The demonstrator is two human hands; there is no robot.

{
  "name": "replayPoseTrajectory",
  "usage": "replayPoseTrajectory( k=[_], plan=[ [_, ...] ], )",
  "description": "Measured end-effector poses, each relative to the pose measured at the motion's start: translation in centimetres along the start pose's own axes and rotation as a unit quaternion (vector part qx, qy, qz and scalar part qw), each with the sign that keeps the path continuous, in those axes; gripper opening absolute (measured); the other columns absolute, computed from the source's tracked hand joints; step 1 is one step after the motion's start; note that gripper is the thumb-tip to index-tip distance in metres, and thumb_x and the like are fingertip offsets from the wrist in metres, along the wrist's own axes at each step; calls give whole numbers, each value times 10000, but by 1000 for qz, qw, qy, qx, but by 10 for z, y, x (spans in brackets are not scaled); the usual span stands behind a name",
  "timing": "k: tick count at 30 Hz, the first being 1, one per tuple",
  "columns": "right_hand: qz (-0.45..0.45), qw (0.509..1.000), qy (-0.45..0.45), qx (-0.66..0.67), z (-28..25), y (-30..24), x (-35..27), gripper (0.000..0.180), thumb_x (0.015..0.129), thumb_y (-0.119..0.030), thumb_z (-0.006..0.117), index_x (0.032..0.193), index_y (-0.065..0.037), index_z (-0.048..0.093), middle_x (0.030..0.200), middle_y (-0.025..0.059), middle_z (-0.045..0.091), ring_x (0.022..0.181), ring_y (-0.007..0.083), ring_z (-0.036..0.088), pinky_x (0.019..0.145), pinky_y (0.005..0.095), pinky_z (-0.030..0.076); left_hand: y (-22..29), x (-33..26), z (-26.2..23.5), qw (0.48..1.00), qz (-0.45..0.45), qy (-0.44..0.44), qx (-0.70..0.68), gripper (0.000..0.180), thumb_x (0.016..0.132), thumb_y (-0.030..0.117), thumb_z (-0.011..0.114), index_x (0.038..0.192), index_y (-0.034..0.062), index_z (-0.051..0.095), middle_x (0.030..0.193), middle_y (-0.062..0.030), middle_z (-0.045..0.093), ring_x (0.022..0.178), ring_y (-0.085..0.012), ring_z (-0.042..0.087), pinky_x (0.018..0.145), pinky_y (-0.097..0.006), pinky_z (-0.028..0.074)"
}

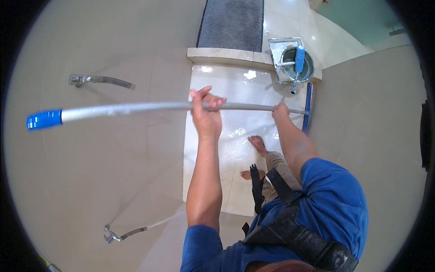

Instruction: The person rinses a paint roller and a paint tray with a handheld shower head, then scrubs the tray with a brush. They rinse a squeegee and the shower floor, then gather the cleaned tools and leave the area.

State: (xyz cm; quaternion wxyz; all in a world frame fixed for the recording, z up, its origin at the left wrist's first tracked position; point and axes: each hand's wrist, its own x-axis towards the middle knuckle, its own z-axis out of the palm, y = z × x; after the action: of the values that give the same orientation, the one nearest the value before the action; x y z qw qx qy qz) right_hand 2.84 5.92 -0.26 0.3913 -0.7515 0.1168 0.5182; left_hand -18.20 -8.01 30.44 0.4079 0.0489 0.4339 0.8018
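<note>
Both hands are on a long-handled floor squeegee, whose pale pole [136, 107] runs nearly level across the view. My left hand [207, 111] supports the pole around its middle with the palm turned up, the thumb and fingers curled loosely about it. Farther right, my right hand [281, 110] is closed around the pole close to the blue squeegee head [308, 106]. That head lies along the foot of the right wall. At the far left the pole ends in a blue grip [44, 119], away from both hands.
Beyond a raised ledge [222, 55] lies a dark grey mat [231, 25]. A bucket [308, 68] with a blue paint roller [299, 59] and a tray stands by the ledge. Two taps [81, 80] jut from the left wall. The white tiled floor [217, 81] looks wet; my bare feet stand on it.
</note>
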Motion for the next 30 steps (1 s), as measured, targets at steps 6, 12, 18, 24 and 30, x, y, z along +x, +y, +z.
replayPoseTrajectory(
  k=[6, 12, 18, 24, 30],
  plan=[
    [-19, 992, 13, -124, 8, 38, -44, 409, 806, -2, 511, 1211, 39, 482, 950, 163, 581, 688, 255, 612, 550, 397, 485, 37, -31, -32, 996, 53, 72, 12, 526, 982, 551, 421, 962, 60, 607, 614, -3, 402, 669, -183, 457, 784, -443, 420],
    [39, 982, -41, -183, 12, 94, -79, 570, 830, -48, 566, 1368, -96, 387, 873, 139, 601, 651, 238, 615, 543, 416, 483, 93, -66, -55, 986, 119, 117, 26, 515, 971, 560, 440, 990, 73, 608, 613, 6, 402, 645, -168, 447, 792, -448, 442],
    [32, 954, -75, -288, 44, 198, -145, 469, 818, -58, 565, 1266, 14, 444, 931, 207, 626, 735, 293, 656, 590, 448, 513, 169, -112, -84, 964, 216, 149, 53, 515, 972, 552, 444, 1059, 70, 605, 622, -3, 463, 671, -176, 492, 806, -438, 439],
    [-24, 869, -209, -449, 45, 267, -222, 526, 810, -53, 563, 1305, 40, 414, 1047, 256, 609, 823, 340, 664, 644, 427, 533, 204, -178, -120, 938, 288, 185, 59, 514, 980, 552, 424, 1090, 88, 617, 627, 0, 470, 679, -175, 489, 841, -436, 407],
    [-57, 879, -242, -407, 3, 307, -240, 396, 810, -54, 529, 1176, 94, 507, 1010, 269, 607, 771, 345, 663, 612, 428, 530, 188, -250, -175, 929, 320, 127, 137, 557, 985, 571, 370, 1144, 109, 638, 698, -3, 513, 825, -204, 529, 956, -491, 384]
  ],
)
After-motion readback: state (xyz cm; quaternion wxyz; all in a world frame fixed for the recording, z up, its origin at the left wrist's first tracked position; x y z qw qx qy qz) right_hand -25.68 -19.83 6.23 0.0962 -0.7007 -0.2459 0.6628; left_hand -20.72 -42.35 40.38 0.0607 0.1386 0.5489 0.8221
